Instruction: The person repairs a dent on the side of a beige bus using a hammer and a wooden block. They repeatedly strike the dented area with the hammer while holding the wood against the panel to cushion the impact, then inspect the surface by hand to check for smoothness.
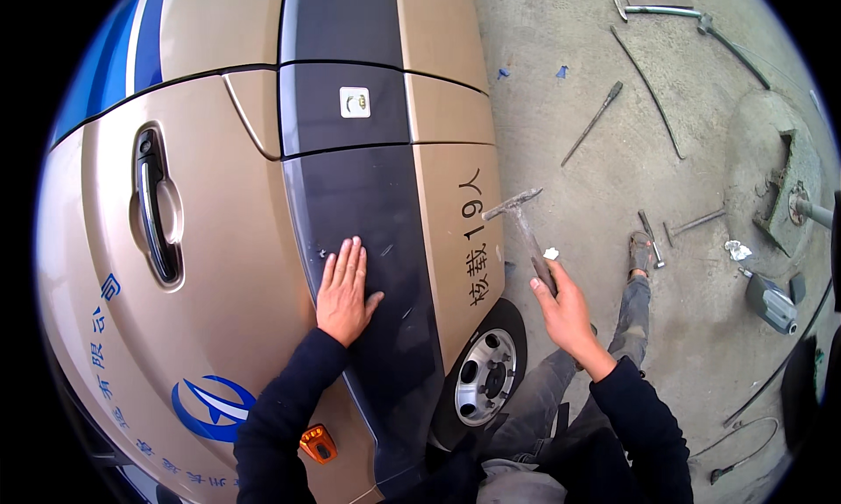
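My left hand (344, 295) lies flat with its fingers stretched on the dark grey side panel (372, 197) of a beige vehicle. Small marks and light scratches show on the panel around the fingertips. In my right hand (568, 311) is a hammer (528, 232), gripped by its handle, with the narrow metal head up and apart from the bodywork. Beyond my left hand, a black and chrome door handle (151, 208) sits in its recess. A wheel (486, 377) is below the panel, and an orange side lamp (318, 443) is near my left forearm.
On the concrete floor (561, 31) lie a screwdriver-like tool (594, 123), a bent rod (650, 92), a long-handled hammer (657, 11) and a smaller hammer (696, 223). Farther right are a metal stand (793, 193), a grey bottle (773, 304) and a dark cable (775, 429).
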The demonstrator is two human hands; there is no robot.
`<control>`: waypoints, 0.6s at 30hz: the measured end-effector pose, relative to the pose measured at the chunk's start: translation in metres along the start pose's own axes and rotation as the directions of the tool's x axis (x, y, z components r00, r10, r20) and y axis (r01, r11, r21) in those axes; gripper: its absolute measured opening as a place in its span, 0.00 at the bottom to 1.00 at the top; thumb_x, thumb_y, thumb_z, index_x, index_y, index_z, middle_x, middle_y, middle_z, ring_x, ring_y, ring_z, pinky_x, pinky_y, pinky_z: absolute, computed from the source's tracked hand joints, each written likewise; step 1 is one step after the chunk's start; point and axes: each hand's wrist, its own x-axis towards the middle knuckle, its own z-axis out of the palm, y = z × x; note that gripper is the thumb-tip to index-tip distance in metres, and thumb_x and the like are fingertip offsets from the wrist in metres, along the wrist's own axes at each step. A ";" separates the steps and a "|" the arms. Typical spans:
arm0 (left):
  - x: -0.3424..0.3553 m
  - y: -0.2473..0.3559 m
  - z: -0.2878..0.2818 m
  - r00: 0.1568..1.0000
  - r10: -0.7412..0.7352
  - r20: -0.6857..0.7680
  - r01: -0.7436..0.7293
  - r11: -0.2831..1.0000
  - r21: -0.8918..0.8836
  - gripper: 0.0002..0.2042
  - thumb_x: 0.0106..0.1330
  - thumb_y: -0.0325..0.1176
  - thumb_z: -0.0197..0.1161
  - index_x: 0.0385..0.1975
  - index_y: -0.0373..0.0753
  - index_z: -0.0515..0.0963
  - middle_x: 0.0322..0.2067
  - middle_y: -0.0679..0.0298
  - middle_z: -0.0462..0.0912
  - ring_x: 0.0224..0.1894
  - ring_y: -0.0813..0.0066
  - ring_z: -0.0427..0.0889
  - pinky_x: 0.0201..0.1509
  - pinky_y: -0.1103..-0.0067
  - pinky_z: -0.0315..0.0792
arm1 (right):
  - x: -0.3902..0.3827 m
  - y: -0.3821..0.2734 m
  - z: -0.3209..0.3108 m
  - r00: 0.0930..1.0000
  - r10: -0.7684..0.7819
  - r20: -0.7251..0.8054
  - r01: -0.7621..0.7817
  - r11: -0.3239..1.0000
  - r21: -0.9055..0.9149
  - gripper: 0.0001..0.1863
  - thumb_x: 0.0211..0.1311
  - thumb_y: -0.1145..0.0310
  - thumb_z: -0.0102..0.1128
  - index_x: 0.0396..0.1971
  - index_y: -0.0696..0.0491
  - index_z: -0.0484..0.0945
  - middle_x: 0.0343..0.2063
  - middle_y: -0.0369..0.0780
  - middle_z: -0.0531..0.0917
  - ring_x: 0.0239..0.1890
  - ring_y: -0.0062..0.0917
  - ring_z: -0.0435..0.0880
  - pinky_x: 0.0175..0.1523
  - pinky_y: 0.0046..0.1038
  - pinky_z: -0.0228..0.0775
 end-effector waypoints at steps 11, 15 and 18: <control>0.135 -0.031 -0.022 0.984 0.008 -0.178 0.055 0.936 0.346 0.43 0.67 0.61 0.53 0.72 0.31 0.55 0.75 0.54 0.50 0.79 0.63 0.42 0.80 0.59 0.35 | 0.001 0.037 -0.024 0.972 0.232 -0.020 -0.230 0.970 0.077 0.18 0.69 0.65 0.57 0.52 0.60 0.73 0.28 0.46 0.79 0.31 0.28 0.76 0.42 0.32 0.70; 0.140 -0.022 -0.007 0.990 0.041 -0.134 0.009 0.935 0.356 0.44 0.66 0.61 0.54 0.72 0.31 0.55 0.75 0.52 0.48 0.79 0.61 0.41 0.80 0.59 0.34 | -0.002 0.041 -0.027 0.977 0.210 -0.045 -0.205 0.974 0.092 0.18 0.69 0.65 0.57 0.52 0.60 0.73 0.30 0.45 0.79 0.33 0.27 0.76 0.43 0.30 0.70; 0.146 -0.014 0.001 0.993 0.046 -0.106 -0.004 0.928 0.373 0.46 0.65 0.62 0.54 0.72 0.30 0.54 0.75 0.50 0.48 0.79 0.59 0.41 0.80 0.60 0.34 | -0.003 0.039 -0.035 0.975 0.218 -0.037 -0.212 0.969 0.127 0.18 0.69 0.65 0.57 0.53 0.60 0.73 0.32 0.43 0.80 0.35 0.25 0.77 0.45 0.29 0.70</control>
